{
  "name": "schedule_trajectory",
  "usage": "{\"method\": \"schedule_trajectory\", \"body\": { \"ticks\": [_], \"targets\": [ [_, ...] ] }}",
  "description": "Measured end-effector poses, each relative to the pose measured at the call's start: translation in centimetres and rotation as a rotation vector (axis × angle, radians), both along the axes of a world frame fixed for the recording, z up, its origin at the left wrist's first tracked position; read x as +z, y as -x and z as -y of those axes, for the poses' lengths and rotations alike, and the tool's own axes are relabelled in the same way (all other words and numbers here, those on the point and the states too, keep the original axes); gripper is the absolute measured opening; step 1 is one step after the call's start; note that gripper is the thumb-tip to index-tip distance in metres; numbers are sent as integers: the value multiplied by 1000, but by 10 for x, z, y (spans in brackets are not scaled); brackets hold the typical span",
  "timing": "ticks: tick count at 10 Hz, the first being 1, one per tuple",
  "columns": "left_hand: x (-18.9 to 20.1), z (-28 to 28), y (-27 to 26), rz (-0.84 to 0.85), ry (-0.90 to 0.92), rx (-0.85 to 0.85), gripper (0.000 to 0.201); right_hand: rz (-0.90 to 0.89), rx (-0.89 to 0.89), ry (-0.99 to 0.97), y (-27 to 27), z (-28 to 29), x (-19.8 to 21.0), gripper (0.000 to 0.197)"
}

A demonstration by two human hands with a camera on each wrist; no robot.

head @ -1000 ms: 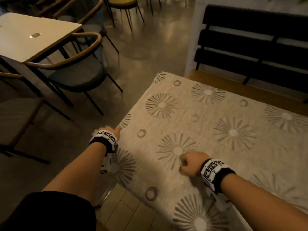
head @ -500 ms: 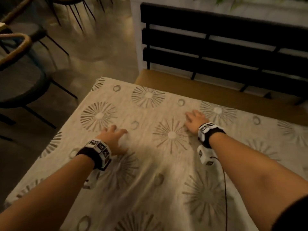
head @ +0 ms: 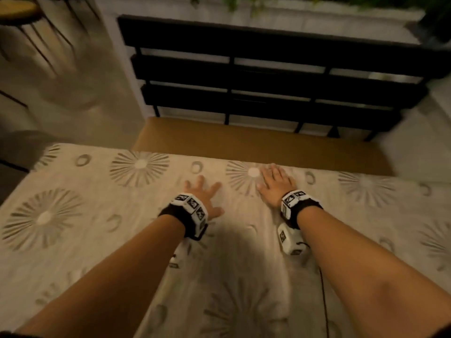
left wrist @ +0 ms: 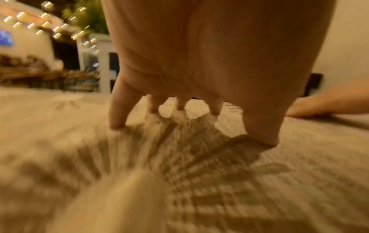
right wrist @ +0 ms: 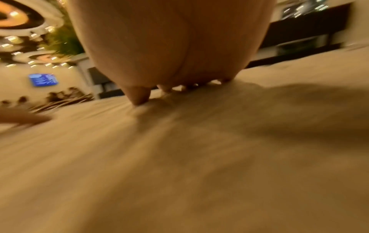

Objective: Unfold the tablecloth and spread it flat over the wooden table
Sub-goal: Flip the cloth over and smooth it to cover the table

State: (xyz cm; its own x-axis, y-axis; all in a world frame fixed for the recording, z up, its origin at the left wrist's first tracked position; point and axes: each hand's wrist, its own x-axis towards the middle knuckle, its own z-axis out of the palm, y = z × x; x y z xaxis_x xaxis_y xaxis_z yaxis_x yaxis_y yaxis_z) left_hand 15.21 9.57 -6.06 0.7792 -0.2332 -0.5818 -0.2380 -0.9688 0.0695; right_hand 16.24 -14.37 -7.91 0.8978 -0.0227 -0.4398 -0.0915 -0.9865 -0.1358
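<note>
From my head, I see the tablecloth [head: 136, 215] lying spread across the counter, its pale weave printed with sunbursts and small rings. My left hand [head: 203, 193] lies palm down near the middle of the far half, fingers [head: 200, 181] splayed and straight, gripping nothing. My right hand [head: 277, 182] is flat just beside it, closer to the far edge, its fingers together and straight over a sunburst. Soft wrinkles run in the cloth between my forearms. Past the far edge a tan bench seat [head: 256, 142] shows, with a black slatted backrest [head: 244, 76] behind it. A stool [head: 17, 11] stands on the floor at far left.

From my left wrist, my left hand [left wrist: 199, 63] fills the top, fingers [left wrist: 117, 110] reaching down so the tips press the tablecloth [left wrist: 179, 181], which is blurred. My right hand [left wrist: 329, 102] rests on the cloth at the right edge. Blurred lights and greenery sit behind.

From my right wrist, my right hand [right wrist: 169, 47] presses its fingers [right wrist: 137, 96] onto the tablecloth [right wrist: 199, 157]. My left hand [right wrist: 22, 118] shows at the left edge. A blue screen [right wrist: 43, 79] glows on the far wall.
</note>
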Motion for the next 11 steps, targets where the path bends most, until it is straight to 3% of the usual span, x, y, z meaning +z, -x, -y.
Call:
{"method": "schedule_trajectory", "body": {
  "ticks": [2, 3, 4, 5, 6, 7, 8, 9, 10, 11],
  "targets": [
    [9, 6, -15, -6, -49, 29, 93, -105, -372, 50, 36, 136, 20, 68],
    [19, 42, -18, 114, -171, -87, 73, -77, -551, 91, 62, 190, 31, 66],
    [26, 125, -10, 222, -43, -196, 57, 22, -283, 129, 66, 205, 37, 63],
    [25, 236, 12, 135, 119, -334, 58, 32, -1, 32, 59, 202, 41, 62],
    [16, 309, 27, 62, 74, -313, 84, -89, -40, -45, 57, 251, 29, 63],
    [9, 331, 30, 83, -54, -282, 101, -127, -154, 5, 71, 351, 19, 65],
    [12, 339, 26, 64, -118, -206, 105, -104, -407, -5, 96, 451, 29, 62],
    [17, 354, 22, 19, -151, -205, 109, -67, -608, 8, 120, 513, 35, 59],
    [12, 357, 19, 35, -225, -161, 111, -64, -680, 12, 135, 546, 34, 63],
    [37, 374, 31, 96, -214, -329, 81, -33, -789, -31, 146, 551, 37, 66]
  ]
}}
